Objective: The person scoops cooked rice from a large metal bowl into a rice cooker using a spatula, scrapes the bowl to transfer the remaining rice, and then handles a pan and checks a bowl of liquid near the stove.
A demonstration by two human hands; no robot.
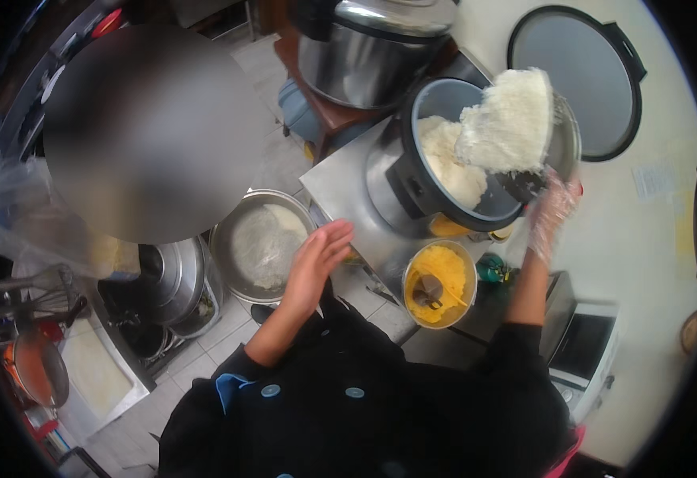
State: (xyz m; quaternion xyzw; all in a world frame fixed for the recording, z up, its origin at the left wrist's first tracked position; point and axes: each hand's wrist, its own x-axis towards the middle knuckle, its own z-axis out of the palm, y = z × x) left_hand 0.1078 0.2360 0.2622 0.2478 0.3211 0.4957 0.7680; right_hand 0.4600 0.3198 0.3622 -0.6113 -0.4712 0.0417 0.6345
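My right hand (554, 209), in a clear plastic glove, holds a strainer (559, 139) tipped over a large black rice cooker pot (444, 163). A thick block of white cooked rice (508, 119) slides out of the strainer toward the rice (448, 159) lying in the pot. My left hand (317, 263) is bare, fingers spread, hovering beside the steel counter (340, 187) and holding nothing.
A round container of yellow food (440, 283) with a scoop sits below the pot. A steel pot with a cloth liner (261, 243) stands on the floor to the left. A big steel cooker (372, 48) and a dark round lid (575, 76) are behind. Another person stands at upper left.
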